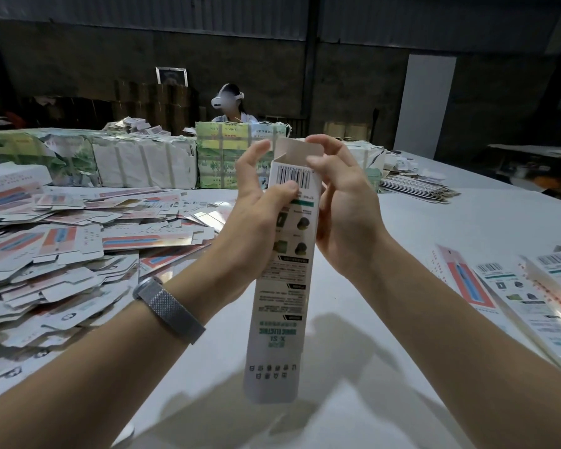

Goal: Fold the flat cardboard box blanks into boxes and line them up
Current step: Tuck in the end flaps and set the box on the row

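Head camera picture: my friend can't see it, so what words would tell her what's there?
Two hands hold a tall, narrow printed box upright over a white table, the left hand and right hand working its open top flap. A heap of flat box blanks lies to the left, finished boxes to the right.

A tall narrow box (280, 286) is held upright above the white counter (434, 222), its top flap (300, 150) open. The left hand (256, 202) grips its upper left side, thumb on the barcode panel; the right hand (340, 205) curls round the upper right edge, fingertips at the flap. A band (169, 307) circles the left wrist. Flat blanks (46, 247) heap at left; folded boxes (531, 293) lie at right. Wrapped bundles (127, 163) stand behind, with a seated person (230, 105) beyond.
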A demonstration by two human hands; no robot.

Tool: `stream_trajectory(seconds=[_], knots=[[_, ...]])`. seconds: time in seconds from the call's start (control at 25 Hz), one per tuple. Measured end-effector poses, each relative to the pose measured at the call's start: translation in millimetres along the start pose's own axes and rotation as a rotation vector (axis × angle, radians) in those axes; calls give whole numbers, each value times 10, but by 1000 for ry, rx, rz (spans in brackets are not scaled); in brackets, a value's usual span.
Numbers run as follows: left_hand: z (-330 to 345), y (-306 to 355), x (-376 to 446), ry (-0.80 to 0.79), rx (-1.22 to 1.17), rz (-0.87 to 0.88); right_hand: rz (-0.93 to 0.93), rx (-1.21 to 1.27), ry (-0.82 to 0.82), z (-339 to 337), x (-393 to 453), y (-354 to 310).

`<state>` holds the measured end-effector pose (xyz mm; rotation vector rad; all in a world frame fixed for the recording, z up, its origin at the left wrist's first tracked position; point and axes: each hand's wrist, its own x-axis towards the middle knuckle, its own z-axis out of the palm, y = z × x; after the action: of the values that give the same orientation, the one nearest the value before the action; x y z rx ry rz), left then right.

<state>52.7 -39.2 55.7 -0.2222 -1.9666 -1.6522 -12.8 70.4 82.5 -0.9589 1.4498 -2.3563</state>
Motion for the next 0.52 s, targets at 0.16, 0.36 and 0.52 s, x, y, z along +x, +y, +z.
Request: stream_trajectory(seconds=[0.16, 0.36, 0.52], knots=[[-7, 23, 8, 1, -69, -28, -44, -124, -61, -25, -11, 2], [-14, -5, 8, -48, -60, 1, -88, -169, -108, -27, -2, -16], [-18, -9, 15, -62, -68, -6, -87, -222, -93, -31, 4, -19]])
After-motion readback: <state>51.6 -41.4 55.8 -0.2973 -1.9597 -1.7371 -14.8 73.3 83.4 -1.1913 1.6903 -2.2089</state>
